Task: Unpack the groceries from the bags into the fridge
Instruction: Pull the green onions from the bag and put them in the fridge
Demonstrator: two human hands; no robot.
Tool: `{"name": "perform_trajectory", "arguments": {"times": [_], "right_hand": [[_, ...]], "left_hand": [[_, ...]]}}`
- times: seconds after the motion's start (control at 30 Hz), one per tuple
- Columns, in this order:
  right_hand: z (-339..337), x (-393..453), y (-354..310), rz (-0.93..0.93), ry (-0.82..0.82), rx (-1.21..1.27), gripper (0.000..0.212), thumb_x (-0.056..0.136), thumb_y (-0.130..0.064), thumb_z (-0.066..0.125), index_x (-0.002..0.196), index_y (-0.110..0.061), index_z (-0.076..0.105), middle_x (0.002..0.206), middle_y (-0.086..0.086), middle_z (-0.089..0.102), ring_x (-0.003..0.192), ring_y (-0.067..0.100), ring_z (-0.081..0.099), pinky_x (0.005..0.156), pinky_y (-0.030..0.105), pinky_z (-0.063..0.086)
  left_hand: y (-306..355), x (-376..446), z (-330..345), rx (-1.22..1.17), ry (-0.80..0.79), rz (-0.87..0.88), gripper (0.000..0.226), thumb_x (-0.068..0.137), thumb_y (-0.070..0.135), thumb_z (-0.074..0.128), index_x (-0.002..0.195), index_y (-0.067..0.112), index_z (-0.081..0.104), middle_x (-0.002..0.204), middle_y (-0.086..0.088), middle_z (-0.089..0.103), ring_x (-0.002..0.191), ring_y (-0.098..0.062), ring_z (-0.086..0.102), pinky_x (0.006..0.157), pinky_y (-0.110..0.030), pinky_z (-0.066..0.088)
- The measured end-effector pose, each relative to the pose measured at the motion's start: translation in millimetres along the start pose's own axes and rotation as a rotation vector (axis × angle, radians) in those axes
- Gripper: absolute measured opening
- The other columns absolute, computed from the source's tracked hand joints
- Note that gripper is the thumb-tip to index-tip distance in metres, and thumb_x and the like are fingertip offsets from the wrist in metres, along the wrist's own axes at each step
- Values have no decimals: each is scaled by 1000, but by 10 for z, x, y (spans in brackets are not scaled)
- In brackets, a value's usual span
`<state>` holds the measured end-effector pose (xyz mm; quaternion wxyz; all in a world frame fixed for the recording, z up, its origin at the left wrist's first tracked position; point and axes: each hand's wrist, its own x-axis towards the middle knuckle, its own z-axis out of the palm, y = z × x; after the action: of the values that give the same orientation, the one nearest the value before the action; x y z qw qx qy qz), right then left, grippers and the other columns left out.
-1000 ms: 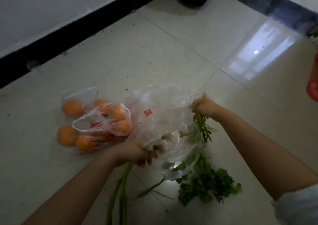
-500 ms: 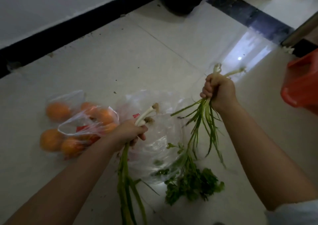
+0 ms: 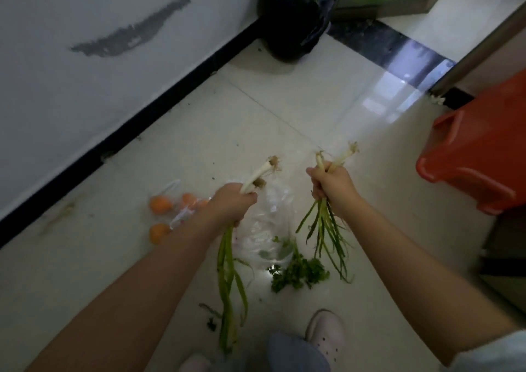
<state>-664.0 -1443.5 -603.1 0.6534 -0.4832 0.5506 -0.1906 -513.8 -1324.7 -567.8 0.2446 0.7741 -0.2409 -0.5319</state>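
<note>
The left hand (image 3: 232,204) grips two thick scallions (image 3: 227,260) mid-frame, roots up. The right hand (image 3: 331,187) grips a thinner bunch of scallions (image 3: 327,229), perhaps three. Below lie one clear bag (image 3: 266,229), coriander (image 3: 299,272) and three visible oranges (image 3: 160,204).

Green scallions (image 3: 227,260), orange fruit (image 3: 160,204)

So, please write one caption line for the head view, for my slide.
Left hand grips green onions, right hand grips thinner greens, above a plastic bag on the floor.
</note>
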Motion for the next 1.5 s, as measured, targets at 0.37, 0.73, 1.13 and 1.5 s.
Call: {"name": "perform_trajectory", "arguments": {"times": [0.37, 0.73, 1.13, 1.5], "right_hand": [[-1368, -2177, -2621, -158, 62, 111, 32, 89, 1, 45, 58, -3, 53, 42, 3, 53, 35, 11, 50, 54, 31, 37], [-3012, -5064, -3517, -478, 559, 65, 35, 91, 2, 38, 60, -6, 54, 58, 3, 58, 55, 8, 55, 57, 17, 46], [-5093, -8142, -2593, -302, 1078, -394, 30, 97, -12, 39, 70, -18, 51, 79, -6, 47, 83, 9, 46, 73, 20, 33], [-7372, -8980, -2631, -596, 1252, -186, 33, 96, -16, 45, 63, -14, 51, 53, 2, 56, 46, 8, 57, 39, 13, 48]], "left_hand": [[2923, -2200, -145, 253, -166, 217, 25, 85, -8, 40, 108, 3, 45, 71, -8, 36, 58, -15, 35, 50, -24, 31], [4322, -4696, 1376, 503, -640, 781, 21, 90, -3, 55, 109, 4, 48, 83, -12, 52, 82, -21, 61, 85, -34, 56], [4306, -7128, 3824, 822, -775, 1321, 25, 99, 12, 44, 121, 5, 38, 77, 1, 52, 65, -14, 59, 58, -21, 45], [5167, -8084, 5935, 587, -372, 1441, 46, 98, 15, 44, 140, 6, 28, 125, -20, 52, 108, -36, 61, 92, -45, 51]]}}
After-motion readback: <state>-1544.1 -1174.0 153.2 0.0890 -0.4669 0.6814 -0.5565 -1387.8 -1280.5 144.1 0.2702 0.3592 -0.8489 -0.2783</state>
